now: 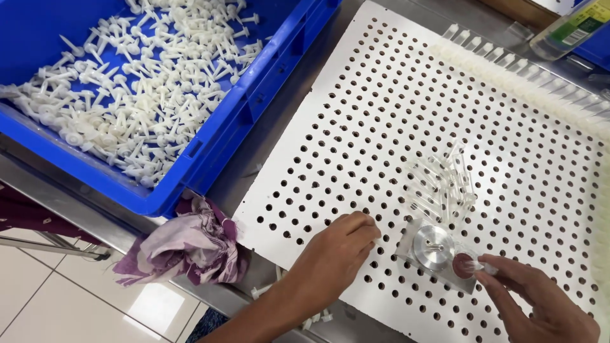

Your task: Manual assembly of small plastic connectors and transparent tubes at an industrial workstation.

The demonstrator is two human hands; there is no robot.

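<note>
Lower centre: left hand (340,251), fingers curled together, grip contents not discernible, resting on white perforated board (381,114). Lower right: right hand (540,298) pinching small clear plastic tube (476,267) beside round metal fixture (434,246), likely for seating. Upper left: blue crate (254,95) of white plastic plungers (140,82), within reach.

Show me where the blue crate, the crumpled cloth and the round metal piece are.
blue crate (267,95), head view, on its right side wall.
crumpled cloth (190,244), head view, on its middle folds.
round metal piece (434,246), head view, on its top face.
</note>
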